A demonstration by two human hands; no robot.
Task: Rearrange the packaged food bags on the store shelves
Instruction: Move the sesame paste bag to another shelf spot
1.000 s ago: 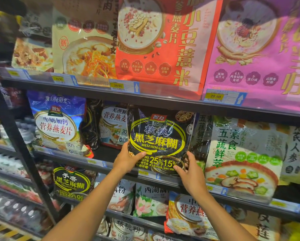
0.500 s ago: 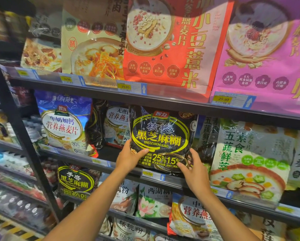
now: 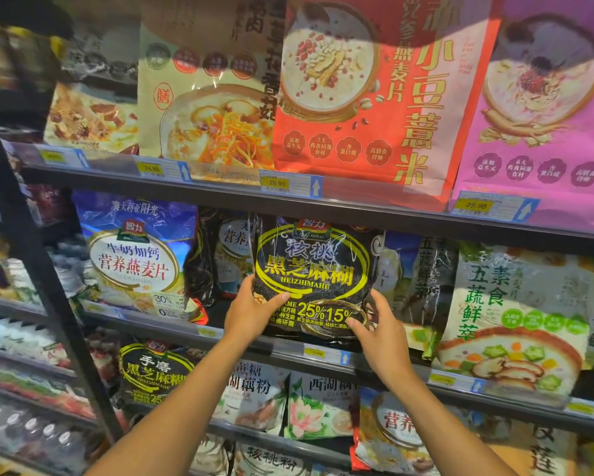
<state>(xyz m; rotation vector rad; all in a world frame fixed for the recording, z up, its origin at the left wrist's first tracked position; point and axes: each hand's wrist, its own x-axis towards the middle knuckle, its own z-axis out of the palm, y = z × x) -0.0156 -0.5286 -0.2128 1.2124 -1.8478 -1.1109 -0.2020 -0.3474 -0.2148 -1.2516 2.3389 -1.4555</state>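
Both bare forearms reach up and away from the near edge, converging toward the middle. The left hand [image 3: 251,316] curls with its thumb pointing right; the right hand [image 3: 379,333] mirrors it, fingers spread, thumb pointing left.

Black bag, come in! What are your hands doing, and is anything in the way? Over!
Left hand and right hand both gripping the black bag by its lower corners. Bag upright at the middle shelf's front. Packed between neighbouring bags; blue bag further left.

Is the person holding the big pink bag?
No, both the left hand and right hand grip the black sesame bag on the middle shelf; the pink bag sits untouched above.
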